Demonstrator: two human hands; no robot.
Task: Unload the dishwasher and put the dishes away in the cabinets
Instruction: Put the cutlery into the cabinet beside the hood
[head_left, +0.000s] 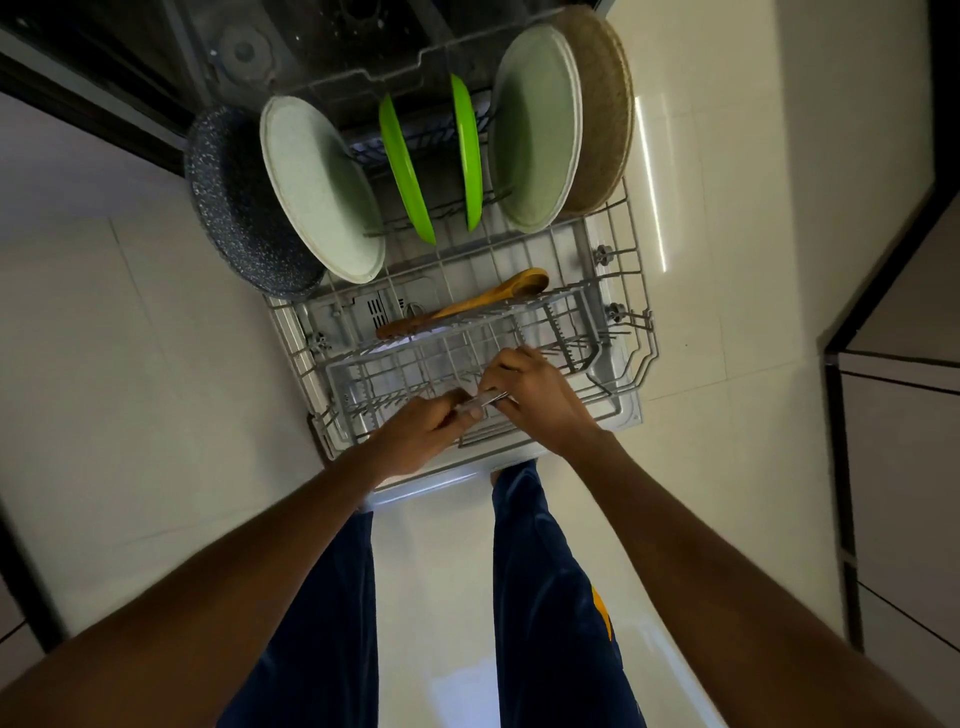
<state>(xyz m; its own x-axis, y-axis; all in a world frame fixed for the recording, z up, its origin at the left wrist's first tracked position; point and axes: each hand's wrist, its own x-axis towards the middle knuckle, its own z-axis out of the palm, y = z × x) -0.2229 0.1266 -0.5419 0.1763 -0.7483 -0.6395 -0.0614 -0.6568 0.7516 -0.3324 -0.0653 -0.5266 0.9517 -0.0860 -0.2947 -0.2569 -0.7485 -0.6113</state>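
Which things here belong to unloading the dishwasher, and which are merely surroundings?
Part of the job: speckled pan; pale green plates; bright green plates; woven brown plate; wooden spoon; metal cutlery held by left hand and right hand; rack.

Just surroundings: tiled floor; dark cabinet edges.

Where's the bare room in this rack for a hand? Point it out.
Free: the rack floor between the green plates and the wooden spoon. Crowded: the back plate row, and the near edge where both hands, left and right, hold cutlery.
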